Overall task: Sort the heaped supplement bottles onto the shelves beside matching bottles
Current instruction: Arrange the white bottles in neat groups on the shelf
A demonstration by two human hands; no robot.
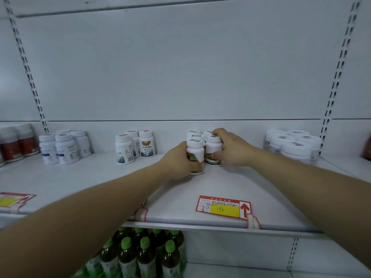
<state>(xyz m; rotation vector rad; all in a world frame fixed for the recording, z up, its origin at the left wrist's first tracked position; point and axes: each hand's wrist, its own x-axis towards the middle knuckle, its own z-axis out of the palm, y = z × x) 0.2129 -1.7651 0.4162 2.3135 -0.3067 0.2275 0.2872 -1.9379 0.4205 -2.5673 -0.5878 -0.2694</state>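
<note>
both arms reach over the white shelf [230, 183] to a small cluster of white-capped bottles near the back panel. left hand [181, 160] wraps the front-left bottle [195, 155], fingers curled round its orange-labelled body; the bottle stands upright on the shelf. right hand [232, 149] grips the next bottle [213, 152] from the right, thumb low on the label, fingers curled over the cap; this one also upright, just beside the left one, near touching. three more matching caps [195, 134] show directly behind the pair. left of the cluster, well apart, a trio of white bottles with blue-green labels [134, 146]; further left a group with blue labels [64, 146], then red-brown jars [19, 142] at the frame edge. right of the hands, a blurred group of wide white tubs [295, 144]. a red price tag with a yellow patch reading 198 [223, 206] lies at the shelf's front edge, another tag [15, 199] far left. below the shelf, dark drink bottles with green caps [144, 253] stand packed together.
</note>
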